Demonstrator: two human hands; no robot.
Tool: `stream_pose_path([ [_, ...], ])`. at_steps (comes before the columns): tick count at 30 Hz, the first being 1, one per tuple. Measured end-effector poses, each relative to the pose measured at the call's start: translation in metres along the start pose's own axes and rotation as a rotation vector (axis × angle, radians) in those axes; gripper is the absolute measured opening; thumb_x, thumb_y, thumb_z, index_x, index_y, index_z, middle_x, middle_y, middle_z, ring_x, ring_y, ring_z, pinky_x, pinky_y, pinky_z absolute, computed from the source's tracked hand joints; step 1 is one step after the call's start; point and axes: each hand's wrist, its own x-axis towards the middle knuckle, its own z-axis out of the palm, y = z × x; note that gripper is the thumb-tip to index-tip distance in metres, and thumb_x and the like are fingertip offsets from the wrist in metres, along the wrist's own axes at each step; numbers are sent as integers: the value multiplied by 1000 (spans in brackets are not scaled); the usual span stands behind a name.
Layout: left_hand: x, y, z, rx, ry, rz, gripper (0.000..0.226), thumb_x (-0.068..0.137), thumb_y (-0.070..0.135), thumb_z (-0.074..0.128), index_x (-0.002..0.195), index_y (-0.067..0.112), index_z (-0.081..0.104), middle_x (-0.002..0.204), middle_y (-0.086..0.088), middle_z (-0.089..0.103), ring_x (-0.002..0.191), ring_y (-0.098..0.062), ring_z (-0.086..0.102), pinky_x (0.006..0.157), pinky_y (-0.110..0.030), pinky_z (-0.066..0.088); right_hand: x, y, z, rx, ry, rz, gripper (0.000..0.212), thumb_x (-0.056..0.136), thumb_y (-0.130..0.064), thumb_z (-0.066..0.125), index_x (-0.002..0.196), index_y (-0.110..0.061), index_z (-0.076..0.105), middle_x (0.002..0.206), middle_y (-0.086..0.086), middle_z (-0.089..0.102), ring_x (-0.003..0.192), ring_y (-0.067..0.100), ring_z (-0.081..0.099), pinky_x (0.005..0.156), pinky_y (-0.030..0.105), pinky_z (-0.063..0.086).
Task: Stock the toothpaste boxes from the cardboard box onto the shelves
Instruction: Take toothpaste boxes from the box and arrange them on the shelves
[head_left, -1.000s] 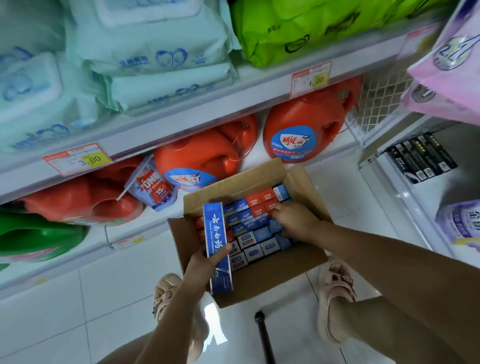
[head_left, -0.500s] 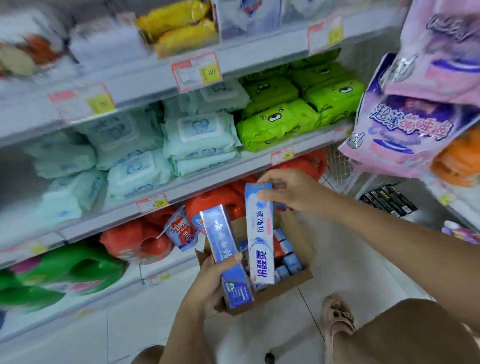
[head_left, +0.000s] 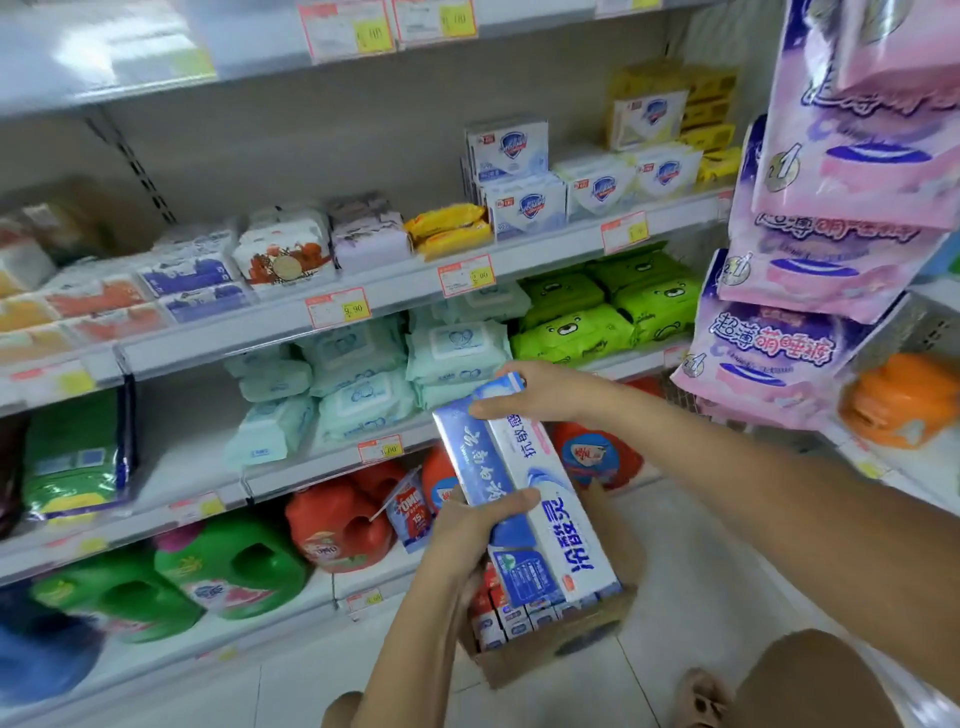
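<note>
Step in hand: carrying. I have two boxes up out of the carton and none shelved yet, so I judge this the early part of the job.
Left hand (head_left: 467, 530): my fingers are curled round the lower half of the long dark-blue toothpaste box (head_left: 480, 462), thumb laid across its face.
Right hand (head_left: 545, 397): my fingers pinch the top end of the long white and pale-blue toothpaste box (head_left: 553, 504), which lies touching the blue one, side by side.
Rest of the stock: more small toothpaste boxes (head_left: 506, 621) stand packed on end in the brown cardboard box (head_left: 550, 652) on the floor, just below my hands.
Next move: I need to find the toothpaste slot. I see none on these shelves, so it probably calls for a turn or a reach elsewhere, then sliding each box in face out.
Shelves: white metal shelves (head_left: 400, 293) with red and yellow price tags (head_left: 337, 307) carry soap packs, mint-coloured wipe packs (head_left: 363, 364), green wipe packs (head_left: 597, 317) and, low down, red and green detergent jugs (head_left: 332, 525).
Room: a shop aisle with a pale tiled floor (head_left: 691, 582); pink and purple soft packs (head_left: 831, 260) hang at the right.
</note>
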Motion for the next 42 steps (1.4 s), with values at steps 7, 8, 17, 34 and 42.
stream_pose_path([
  [7, -30, 59, -15, -82, -13, 54, 20, 74, 12, 67, 93, 6, 63, 79, -11, 74, 61, -21, 70, 59, -32, 59, -26, -70, -68, 153, 107, -16, 33, 81, -42, 71, 72, -12, 60, 64, 1, 68, 53, 10, 58, 50, 19, 44],
  [8, -34, 65, -18, -146, 10, 61, 17, 75, 14, 66, 90, 5, 63, 74, -10, 73, 56, -19, 68, 55, -29, 58, -28, -74, -74, 278, 196, -27, 29, 81, -39, 71, 73, -14, 60, 62, 1, 68, 55, 12, 59, 50, 20, 45],
  [17, -58, 134, -8, -611, 118, 274, 12, 92, 20, 56, 100, 12, 59, 101, -8, 68, 89, -17, 64, 92, -39, 48, -70, -109, -47, 1062, 316, -256, 22, 88, -9, 64, 106, 0, 56, 96, 13, 71, 75, 20, 71, 65, 31, 60],
  [34, -54, 250, 6, -603, 177, 710, 21, 82, 15, 65, 103, 18, 63, 95, -4, 74, 75, -17, 71, 67, -34, 60, -49, -163, -82, 537, 84, -509, 41, 74, -24, 79, 112, -24, 64, 113, 1, 69, 95, 19, 69, 82, 31, 57],
  [42, -27, 316, 50, -654, 224, 655, 17, 86, 17, 65, 102, 19, 63, 88, 1, 75, 72, -13, 71, 68, -32, 57, -31, -208, -165, 293, 130, -431, 23, 82, -27, 66, 105, -25, 64, 89, -10, 71, 68, 1, 64, 53, 16, 49],
])
